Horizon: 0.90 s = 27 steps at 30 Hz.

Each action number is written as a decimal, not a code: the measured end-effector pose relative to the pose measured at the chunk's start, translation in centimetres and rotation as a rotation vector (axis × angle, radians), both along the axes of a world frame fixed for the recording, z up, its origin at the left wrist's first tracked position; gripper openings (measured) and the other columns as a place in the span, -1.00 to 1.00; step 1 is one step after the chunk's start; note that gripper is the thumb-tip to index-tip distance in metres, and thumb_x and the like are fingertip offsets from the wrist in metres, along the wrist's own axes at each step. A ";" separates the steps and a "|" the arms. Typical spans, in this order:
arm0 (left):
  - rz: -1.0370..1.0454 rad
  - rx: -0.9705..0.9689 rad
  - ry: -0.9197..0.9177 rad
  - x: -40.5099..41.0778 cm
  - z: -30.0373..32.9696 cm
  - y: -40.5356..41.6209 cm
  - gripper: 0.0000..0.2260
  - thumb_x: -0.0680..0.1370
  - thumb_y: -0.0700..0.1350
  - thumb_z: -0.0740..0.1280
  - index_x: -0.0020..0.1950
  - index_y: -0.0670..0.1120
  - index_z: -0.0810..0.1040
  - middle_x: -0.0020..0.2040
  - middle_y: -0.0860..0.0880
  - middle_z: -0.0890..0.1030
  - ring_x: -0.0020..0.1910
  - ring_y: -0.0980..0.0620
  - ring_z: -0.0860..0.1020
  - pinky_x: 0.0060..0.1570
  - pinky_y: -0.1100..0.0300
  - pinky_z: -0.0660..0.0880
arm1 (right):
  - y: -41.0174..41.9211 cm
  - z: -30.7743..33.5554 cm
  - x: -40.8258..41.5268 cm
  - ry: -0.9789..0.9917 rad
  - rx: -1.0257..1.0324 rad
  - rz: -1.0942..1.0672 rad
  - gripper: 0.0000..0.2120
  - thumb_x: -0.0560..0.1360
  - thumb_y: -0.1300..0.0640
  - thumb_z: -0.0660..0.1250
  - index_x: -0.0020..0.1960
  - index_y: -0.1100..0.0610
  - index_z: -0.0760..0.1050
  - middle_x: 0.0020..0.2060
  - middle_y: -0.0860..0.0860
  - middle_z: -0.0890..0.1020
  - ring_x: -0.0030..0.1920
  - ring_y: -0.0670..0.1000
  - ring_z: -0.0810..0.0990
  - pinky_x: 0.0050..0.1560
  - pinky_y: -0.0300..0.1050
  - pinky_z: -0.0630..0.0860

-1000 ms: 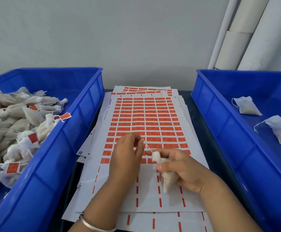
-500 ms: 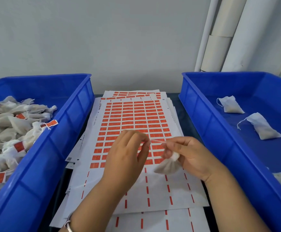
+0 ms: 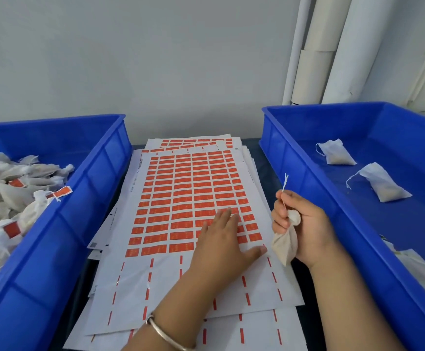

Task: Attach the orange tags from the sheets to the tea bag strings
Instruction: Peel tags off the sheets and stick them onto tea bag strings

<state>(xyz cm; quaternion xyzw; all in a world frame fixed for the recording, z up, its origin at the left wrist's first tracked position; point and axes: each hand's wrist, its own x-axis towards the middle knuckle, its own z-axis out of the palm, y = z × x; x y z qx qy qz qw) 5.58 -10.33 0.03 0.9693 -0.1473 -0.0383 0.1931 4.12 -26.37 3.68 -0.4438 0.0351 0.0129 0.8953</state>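
Orange tags (image 3: 181, 198) lie under our flat left hand (image 3: 228, 245) while our right hand (image 3: 305, 231) grips the tea bag (image 3: 286, 245); next, peel one.

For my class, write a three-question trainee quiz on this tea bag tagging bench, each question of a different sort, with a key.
1. True or false: the left hand lies flat on the tag sheet.
2. Which hand grips the tea bag? A left, B right.
3. Fill in: the tagged bags lie in the ___ bin.

Key: 1 true. 2 B: the right hand grips it, its string pointing up. 3 left.
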 end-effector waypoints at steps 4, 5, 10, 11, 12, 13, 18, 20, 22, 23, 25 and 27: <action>-0.045 0.027 -0.009 0.3 -0.7 -0.1 -0.14 0.36 0.49 0.12 0.52 0.15 -0.11 0.54 0.15 -0.10 0.52 0.07 -0.13 0.29 0.04 -0.31 | 0.1 -0.2 0.1 0.249 -0.638 -0.107 -0.79 0.55 0.08 0.28 -0.24 0.12 0.47 -0.50 -0.01 0.53 -0.63 -0.09 0.43 -0.62 -0.28 0.32; -0.042 0.031 -0.019 0.4 -0.8 0.1 -0.14 0.35 0.50 0.11 0.51 0.15 -0.12 0.54 0.15 -0.11 0.52 0.07 -0.14 0.28 0.04 -0.32 | 0.1 -0.3 0.0 0.316 -0.777 -0.149 -0.82 0.54 0.07 0.31 -0.21 0.12 0.46 -0.45 -0.02 0.57 -0.57 -0.08 0.48 -0.56 -0.25 0.36; 0.010 -0.006 -0.057 0.5 -1.2 0.6 -0.17 0.35 0.50 0.10 0.51 0.19 -0.09 0.54 0.19 -0.09 0.52 0.09 -0.11 0.28 0.03 -0.33 | -0.5 -0.7 0.3 0.412 -1.080 -0.125 -0.91 0.51 0.07 0.35 -0.09 0.08 0.47 -0.15 0.02 0.56 -0.22 -0.04 0.46 -0.31 -0.15 0.36; 0.014 -0.019 -0.061 0.5 -1.2 0.6 -0.18 0.36 0.49 0.10 0.50 0.19 -0.08 0.54 0.19 -0.07 0.52 0.10 -0.10 0.29 0.04 -0.32 | -0.4 -0.6 0.2 0.414 -1.092 -0.118 -0.91 0.51 0.08 0.35 -0.09 0.09 0.49 -0.15 0.00 0.56 -0.19 -0.04 0.47 -0.31 -0.15 0.36; 0.018 -0.034 -0.063 0.4 -1.2 0.6 -0.19 0.36 0.48 0.11 0.50 0.20 -0.07 0.54 0.20 -0.06 0.52 0.10 -0.09 0.29 0.05 -0.31 | -0.4 -0.5 0.2 0.413 -1.087 -0.122 -0.92 0.51 0.09 0.36 -0.10 0.09 0.50 -0.15 -0.01 0.56 -0.18 -0.05 0.47 -0.31 -0.16 0.36; 0.026 -0.055 -0.064 0.3 -1.2 0.6 -0.20 0.36 0.48 0.13 0.50 0.20 -0.05 0.53 0.21 -0.04 0.52 0.10 -0.07 0.30 0.06 -0.29 | -0.3 -0.4 0.2 0.414 -1.082 -0.129 -0.92 0.50 0.09 0.37 -0.11 0.08 0.51 -0.16 -0.02 0.56 -0.18 -0.06 0.47 -0.32 -0.16 0.36; 0.076 -0.153 -0.047 -0.1 -1.0 0.7 -0.23 0.35 0.46 0.19 0.48 0.23 0.05 0.51 0.25 0.06 0.51 0.09 0.02 0.42 -0.04 -0.04 | -0.2 -0.4 0.1 0.446 -1.127 -0.048 -0.85 0.49 0.04 0.38 -0.16 0.10 0.53 -0.23 -0.03 0.60 -0.21 -0.05 0.52 -0.35 -0.18 0.36; 0.079 -0.184 -0.044 -0.3 -0.9 0.6 -0.25 0.35 0.44 0.22 0.46 0.23 0.10 0.50 0.26 0.09 0.50 0.11 0.06 0.43 -0.05 0.02 | -0.2 -0.4 0.1 0.415 -1.117 -0.025 -0.87 0.47 0.06 0.41 -0.15 0.12 0.57 -0.24 -0.03 0.66 -0.20 -0.03 0.60 -0.33 -0.18 0.42; 0.078 -0.252 -0.033 -0.5 -0.7 0.6 -0.31 0.37 0.39 0.27 0.44 0.23 0.17 0.48 0.27 0.14 0.47 0.13 0.13 0.42 -0.05 0.11 | -0.4 -0.5 0.1 0.353 -1.062 0.011 -0.93 0.45 0.11 0.44 -0.16 0.11 0.61 -0.27 -0.04 0.70 -0.21 -0.02 0.67 -0.25 -0.14 0.54; 0.072 -0.299 -0.031 -0.5 -0.5 0.6 -0.35 0.38 0.35 0.30 0.42 0.22 0.23 0.46 0.28 0.18 0.45 0.14 0.18 0.42 -0.04 0.18 | -0.5 -0.5 0.0 0.328 -1.024 0.058 -0.95 0.44 0.13 0.45 -0.15 0.11 0.62 -0.26 -0.04 0.71 -0.21 0.01 0.70 -0.17 -0.07 0.59; 0.056 -0.384 -0.040 -0.6 -0.2 0.6 -0.47 0.42 0.24 0.36 0.36 0.20 0.36 0.41 0.27 0.30 0.36 0.18 0.30 0.35 0.07 0.32 | -0.4 -0.4 -0.1 0.294 -0.950 0.173 -0.95 0.44 0.16 0.44 -0.10 0.10 0.64 -0.21 0.01 0.72 -0.18 0.06 0.71 -0.07 0.03 0.62; 0.040 -0.442 -0.043 -0.9 0.1 0.5 -0.58 0.43 0.17 0.39 0.28 0.17 0.47 0.32 0.27 0.42 0.17 0.28 0.43 0.19 0.29 0.40 | -0.4 -0.4 -0.1 0.259 -0.915 0.217 -0.95 0.45 0.17 0.43 -0.09 0.09 0.66 -0.19 0.03 0.72 -0.18 0.07 0.71 -0.09 0.02 0.62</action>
